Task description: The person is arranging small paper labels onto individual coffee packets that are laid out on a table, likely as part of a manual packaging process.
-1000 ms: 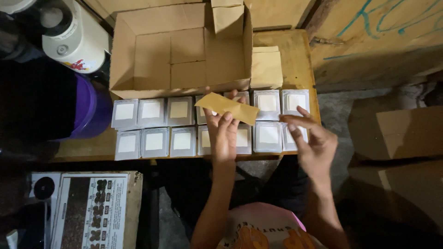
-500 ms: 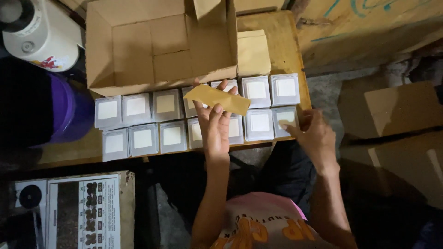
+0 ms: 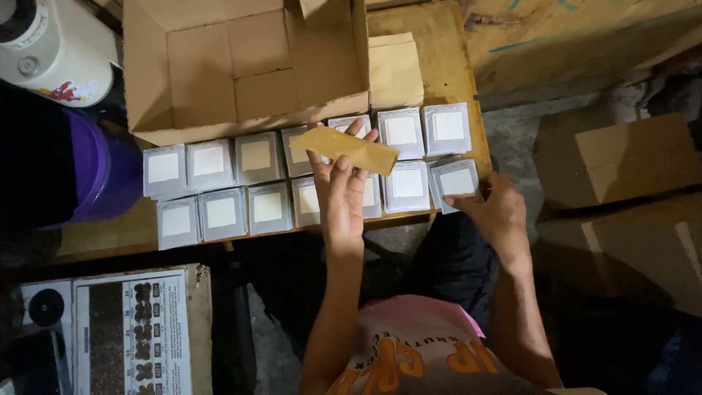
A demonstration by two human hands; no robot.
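While held, envelope (image 3: pixel 345 148) above left hand (image 3: pixel 342 196).
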